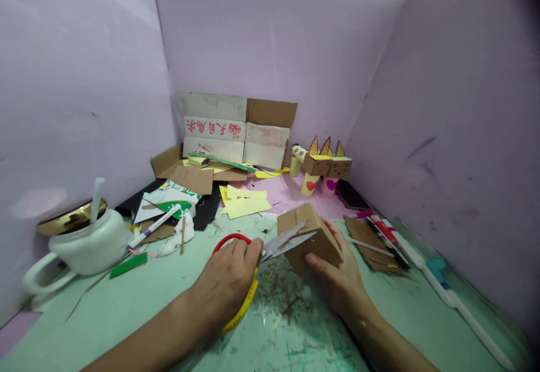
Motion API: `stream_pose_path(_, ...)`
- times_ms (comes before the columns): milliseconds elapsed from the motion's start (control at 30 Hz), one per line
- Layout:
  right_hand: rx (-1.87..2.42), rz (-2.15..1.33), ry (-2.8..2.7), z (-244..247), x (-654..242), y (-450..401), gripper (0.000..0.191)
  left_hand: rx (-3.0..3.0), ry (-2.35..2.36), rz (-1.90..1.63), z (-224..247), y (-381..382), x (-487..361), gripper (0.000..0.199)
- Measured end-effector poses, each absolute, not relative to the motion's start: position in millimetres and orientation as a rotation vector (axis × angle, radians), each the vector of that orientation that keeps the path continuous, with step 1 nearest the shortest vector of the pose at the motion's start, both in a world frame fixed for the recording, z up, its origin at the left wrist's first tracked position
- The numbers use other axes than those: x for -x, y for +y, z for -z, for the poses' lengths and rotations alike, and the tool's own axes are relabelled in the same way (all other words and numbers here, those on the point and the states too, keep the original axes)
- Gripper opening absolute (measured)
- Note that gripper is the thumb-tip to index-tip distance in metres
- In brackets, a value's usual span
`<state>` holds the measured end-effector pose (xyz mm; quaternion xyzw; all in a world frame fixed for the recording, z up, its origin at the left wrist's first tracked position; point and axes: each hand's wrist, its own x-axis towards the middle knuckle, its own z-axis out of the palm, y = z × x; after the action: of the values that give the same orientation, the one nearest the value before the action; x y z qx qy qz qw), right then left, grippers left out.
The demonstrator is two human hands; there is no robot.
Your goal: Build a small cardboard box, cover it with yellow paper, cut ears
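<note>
My left hand [230,279] is closed round scissors [278,245] with red and yellow handles. Their blades are parted and lie across the near face of a small brown cardboard box [297,217]. A thin strip or slit shows between the blades; which one I cannot tell. My right hand [343,273] holds the box from its right side, thumb on the front and fingers behind. Beneath the box, brown scraps [287,299] are scattered on the green table top [169,304].
A white cup [90,242] stands at the left. Flattened cardboard [268,144] leans on the back wall, with yellow paper [244,203] before it. Decorated box figures [318,164] stand at the back right, near a phone [352,195]. Markers [386,234] lie at the right.
</note>
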<state>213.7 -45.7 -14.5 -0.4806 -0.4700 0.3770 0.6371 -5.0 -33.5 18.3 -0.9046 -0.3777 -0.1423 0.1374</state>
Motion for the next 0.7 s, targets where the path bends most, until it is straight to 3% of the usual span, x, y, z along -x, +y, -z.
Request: stream_pose_path(700, 1.123, -0.891, -1.115, 12.6, -210.7, -48.1, 0.084, 2.383, -0.934, 0.664, -20.8, -27.0, 14.2, 0.023)
